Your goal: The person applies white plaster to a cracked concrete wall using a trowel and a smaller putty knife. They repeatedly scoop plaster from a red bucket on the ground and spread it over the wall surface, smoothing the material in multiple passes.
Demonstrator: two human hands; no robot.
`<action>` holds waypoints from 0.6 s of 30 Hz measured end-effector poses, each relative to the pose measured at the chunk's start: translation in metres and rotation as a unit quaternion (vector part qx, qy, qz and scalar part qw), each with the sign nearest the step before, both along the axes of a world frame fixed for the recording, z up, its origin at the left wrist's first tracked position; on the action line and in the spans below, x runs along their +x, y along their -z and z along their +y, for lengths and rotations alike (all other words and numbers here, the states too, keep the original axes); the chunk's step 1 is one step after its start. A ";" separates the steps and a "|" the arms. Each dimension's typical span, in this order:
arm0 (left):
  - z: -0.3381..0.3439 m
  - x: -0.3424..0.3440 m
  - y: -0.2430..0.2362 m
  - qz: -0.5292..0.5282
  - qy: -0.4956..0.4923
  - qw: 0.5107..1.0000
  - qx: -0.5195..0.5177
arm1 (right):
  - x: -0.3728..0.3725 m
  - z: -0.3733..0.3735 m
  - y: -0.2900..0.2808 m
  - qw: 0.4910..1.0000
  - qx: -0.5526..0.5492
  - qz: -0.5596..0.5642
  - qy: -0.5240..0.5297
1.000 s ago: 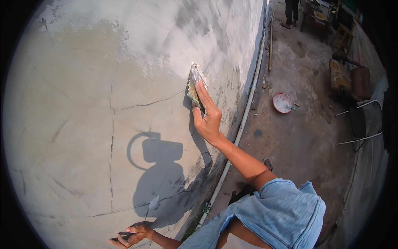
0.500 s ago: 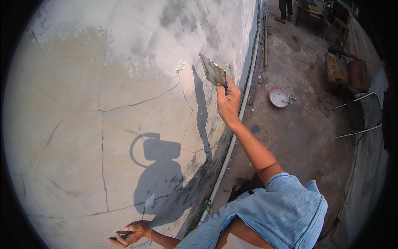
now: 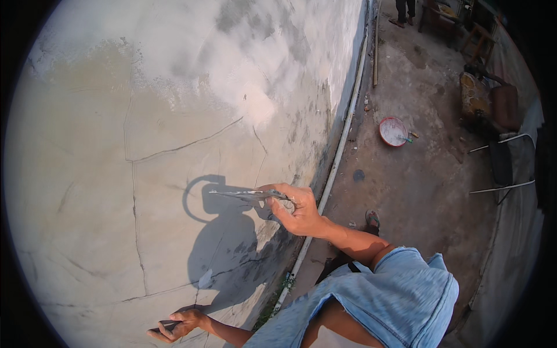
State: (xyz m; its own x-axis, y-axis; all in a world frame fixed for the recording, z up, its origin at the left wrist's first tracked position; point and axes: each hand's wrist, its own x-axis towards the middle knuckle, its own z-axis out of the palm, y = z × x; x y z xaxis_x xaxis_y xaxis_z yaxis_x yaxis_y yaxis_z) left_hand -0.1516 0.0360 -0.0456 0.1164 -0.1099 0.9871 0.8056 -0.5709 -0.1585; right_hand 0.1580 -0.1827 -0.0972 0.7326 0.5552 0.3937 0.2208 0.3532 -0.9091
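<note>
My right hand [image 3: 296, 207] is closed on the handle of a putty knife [image 3: 235, 195]. Its blade is seen nearly edge-on, pointing left in front of the wall [image 3: 87, 191], with pale residue on it. Low on the left, my left hand [image 3: 181, 325] is held near the wall with curled fingers. Something dark shows between the thumb and fingers; I cannot tell whether it is an object or shadow. Dark cracks run across the beige wall. Higher up, a whitish coating [image 3: 252, 104] covers part of it, including a smooth, pale patch at the upper end of a crack.
A long pipe [image 3: 342, 145] follows the wall's base. On the concrete floor, a red-rimmed basin [image 3: 393, 132] contains white paste and a green-handled tool. Farther right are a metal-framed chair [image 3: 502, 165] and worn furniture [image 3: 476, 95]. Another person's legs [image 3: 404, 10] show at the far end.
My right hand has brought the putty knife down and left from the upper wall, turning its blade edge-on. The rough white paste there now looks spread smooth. My left hand has barely moved.
</note>
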 end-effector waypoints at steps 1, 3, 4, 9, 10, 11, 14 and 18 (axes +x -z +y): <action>0.001 0.005 0.001 -0.005 0.008 1.000 -0.006 | 0.016 -0.004 0.005 0.991 0.081 0.104 -0.029; -0.006 0.000 -0.001 0.004 -0.009 1.000 -0.004 | 0.060 0.005 0.020 0.948 0.183 0.250 -0.076; -0.006 0.000 -0.004 0.012 -0.023 1.000 0.001 | 0.077 0.012 0.029 0.933 0.204 0.285 -0.086; 0.001 0.012 -0.002 -0.015 -0.006 1.000 0.012 | 0.107 0.036 0.072 0.881 0.248 0.372 -0.156; -0.001 0.008 -0.003 -0.012 -0.011 1.000 0.014 | 0.105 0.038 0.081 0.886 0.235 0.361 -0.175; -0.003 0.005 -0.004 -0.008 -0.014 1.000 0.015 | 0.104 0.039 0.090 0.890 0.221 0.349 -0.193; -0.003 0.005 -0.005 0.005 -0.013 0.999 0.029 | 0.115 0.033 0.106 0.929 0.154 0.312 -0.127; 0.001 0.002 -0.002 0.006 -0.009 0.999 0.031 | 0.119 0.026 0.129 0.936 0.069 0.346 -0.001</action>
